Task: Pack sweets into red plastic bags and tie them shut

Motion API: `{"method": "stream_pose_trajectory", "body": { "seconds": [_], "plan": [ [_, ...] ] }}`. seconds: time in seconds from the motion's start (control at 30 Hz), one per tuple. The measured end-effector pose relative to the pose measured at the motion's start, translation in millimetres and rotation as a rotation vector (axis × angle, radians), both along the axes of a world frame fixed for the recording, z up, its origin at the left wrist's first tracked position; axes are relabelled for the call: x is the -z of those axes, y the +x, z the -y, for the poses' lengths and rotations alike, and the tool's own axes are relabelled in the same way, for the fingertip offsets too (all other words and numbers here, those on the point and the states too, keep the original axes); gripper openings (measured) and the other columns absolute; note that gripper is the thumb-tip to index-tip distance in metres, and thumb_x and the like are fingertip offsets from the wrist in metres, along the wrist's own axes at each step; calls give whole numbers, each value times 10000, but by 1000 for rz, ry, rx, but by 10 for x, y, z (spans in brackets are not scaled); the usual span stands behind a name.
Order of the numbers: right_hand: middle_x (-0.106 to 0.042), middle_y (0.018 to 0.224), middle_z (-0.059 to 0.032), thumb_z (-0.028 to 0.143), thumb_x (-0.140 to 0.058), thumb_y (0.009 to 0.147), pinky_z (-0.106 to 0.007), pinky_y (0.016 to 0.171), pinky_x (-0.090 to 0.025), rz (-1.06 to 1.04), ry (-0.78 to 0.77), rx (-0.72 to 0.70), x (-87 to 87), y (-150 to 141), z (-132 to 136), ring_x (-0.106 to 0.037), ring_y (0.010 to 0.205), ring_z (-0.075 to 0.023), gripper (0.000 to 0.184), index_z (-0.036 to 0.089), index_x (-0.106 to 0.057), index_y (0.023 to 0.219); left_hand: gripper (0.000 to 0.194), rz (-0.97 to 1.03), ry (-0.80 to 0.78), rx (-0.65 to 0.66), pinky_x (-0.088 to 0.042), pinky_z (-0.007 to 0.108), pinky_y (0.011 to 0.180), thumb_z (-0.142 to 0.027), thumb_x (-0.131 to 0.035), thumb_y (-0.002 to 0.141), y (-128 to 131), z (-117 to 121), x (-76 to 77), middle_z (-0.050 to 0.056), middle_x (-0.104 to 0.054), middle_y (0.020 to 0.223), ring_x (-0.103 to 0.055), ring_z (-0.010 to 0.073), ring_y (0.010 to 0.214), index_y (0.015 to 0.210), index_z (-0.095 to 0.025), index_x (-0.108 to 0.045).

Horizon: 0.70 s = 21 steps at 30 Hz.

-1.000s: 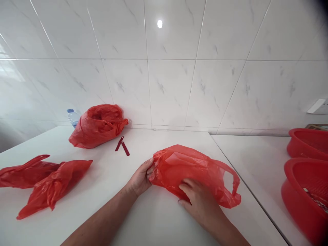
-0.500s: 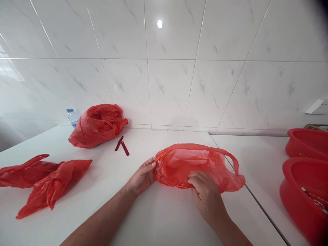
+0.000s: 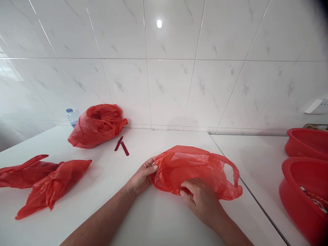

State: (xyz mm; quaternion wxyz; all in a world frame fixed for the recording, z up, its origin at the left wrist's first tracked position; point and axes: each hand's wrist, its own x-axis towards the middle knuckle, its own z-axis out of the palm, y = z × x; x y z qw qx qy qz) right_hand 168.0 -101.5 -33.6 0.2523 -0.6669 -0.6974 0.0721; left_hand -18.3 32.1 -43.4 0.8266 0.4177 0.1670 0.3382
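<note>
A crumpled red plastic bag [image 3: 197,164] lies on the white counter [image 3: 153,222] in front of me, one handle loop sticking out at its right end. My left hand [image 3: 143,176] pinches the bag's left edge between thumb and fingers. My right hand [image 3: 201,198] grips the bag's near edge from the front, fingers curled into the plastic.
Two flattened red bags [image 3: 43,182] lie at the left. A stuffed red bag [image 3: 97,124] sits by the tiled wall with a water bottle [image 3: 71,117] behind it and two small red strips [image 3: 122,145] beside it. Two red baskets [image 3: 304,191] stand at the right.
The bag was spread open and lifted half a second ago; now it is gathered lower. My right hand shifted left and down along its near edge. My left hand barely moved.
</note>
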Motion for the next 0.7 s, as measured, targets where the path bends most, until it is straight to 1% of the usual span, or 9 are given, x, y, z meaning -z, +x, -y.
{"method": "stream_pose_trajectory", "body": {
  "seconds": [0.1,0.23,0.3,0.37,0.47,0.53,0.6,0.67,0.7],
  "plan": [
    [-638,770,-11,298,-515,847,-323,687,-454,-46,51,-7,-5,-6,-2,-563,756,-190,123,230,-606,803,275,-9,4,13,-485,284,733,-239,-696,760,-3,0,13,65,-664,943,-638,171,800,1022,-200,-624],
    [-641,739,-11,251,-499,870,-297,660,-456,-63,161,0,71,14,-46,-571,717,-173,134,227,-610,798,264,-23,27,39,-494,311,755,-250,-667,785,-6,-13,34,79,-657,984,-637,186,823,1037,-194,-614],
    [-631,713,-7,210,-489,871,-288,646,-449,-61,231,1,49,31,-43,-564,694,-161,150,223,-610,783,260,-35,27,48,-499,324,773,-244,-672,779,-4,-13,29,85,-658,997,-639,195,837,1026,-187,-615],
    [-621,692,-8,179,-469,875,-290,651,-446,-57,345,12,-61,66,11,-558,676,-152,177,216,-612,777,295,-60,21,55,-500,333,801,-223,-691,760,-4,-3,14,91,-661,1020,-641,212,879,1043,-186,-615],
    [-635,739,-25,165,-453,874,-305,693,-463,-69,539,83,-356,191,186,-578,727,-157,178,209,-617,819,409,-102,17,64,-497,329,845,-193,-685,764,-15,-29,21,86,-658,1097,-631,231,971,1160,-214,-584],
    [-653,842,-44,183,-472,867,-321,757,-476,-64,628,198,-576,347,354,-596,826,-171,153,211,-622,870,441,-142,-9,100,-512,321,830,-196,-662,788,-21,-94,64,61,-662,1123,-620,235,1005,1212,-256,-559],
    [-653,948,-55,225,-500,854,-338,832,-467,-22,677,391,-778,576,562,-593,930,-188,134,218,-626,901,444,-149,-39,134,-523,314,820,-205,-652,798,-22,-162,117,14,-674,1119,-613,236,1023,1222,-298,-557],
    [-641,1026,-52,287,-518,842,-345,866,-453,22,652,621,-936,884,792,-580,994,-203,150,230,-625,929,430,-146,-52,159,-525,308,825,-214,-630,818,-25,-200,152,-42,-680,1109,-604,232,1044,1222,-340,-556],
    [-629,1069,-47,318,-521,836,-340,853,-456,24,578,721,-991,1064,905,-576,1009,-208,178,240,-618,964,424,-144,-51,168,-523,308,836,-217,-615,830,-29,-207,161,-62,-679,1109,-598,230,1058,1226,-355,-551]
  ]
}}
